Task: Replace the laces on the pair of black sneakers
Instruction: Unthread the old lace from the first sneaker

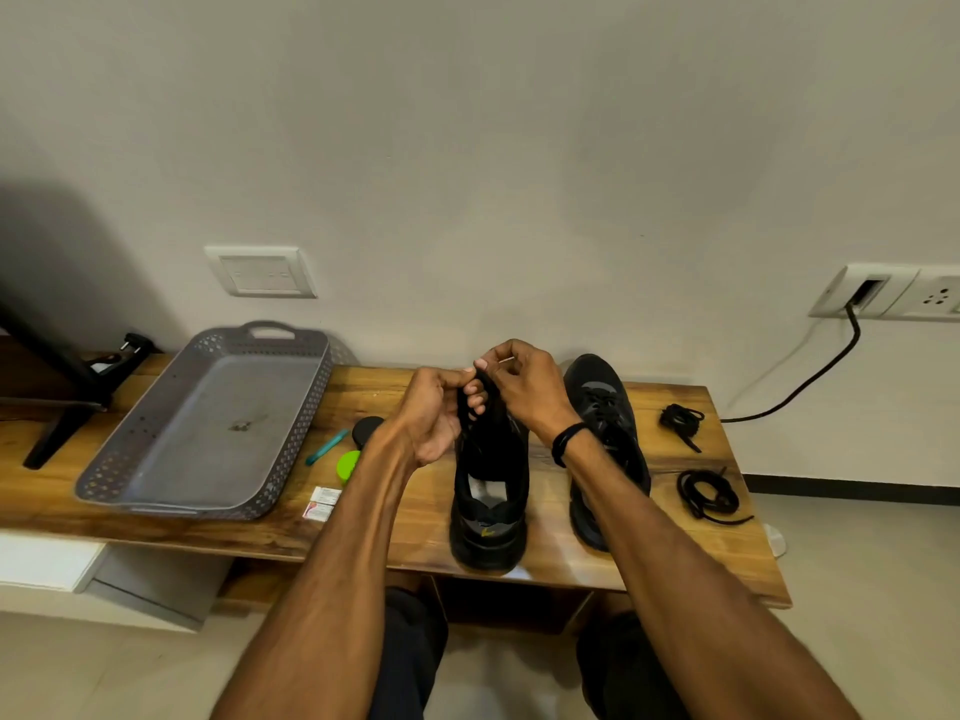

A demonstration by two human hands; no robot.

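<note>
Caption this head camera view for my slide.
Left hand and right hand pinch a black lace above one sneaker; the other sneaker stands beside it on the bench.

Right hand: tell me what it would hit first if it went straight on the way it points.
The right hand points left, across the lace it pinches. It would probably meet the left hand first, right beside it; depth is unclear.

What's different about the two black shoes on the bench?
Both hands, the left hand and the right hand, pinch a black lace lifted above the left sneaker; nobody holds the right sneaker. The right sneaker's laces lie crossed flat; the left sneaker's lace is raised. Both are black and stand on the wooden bench, toes toward the wall.
</note>
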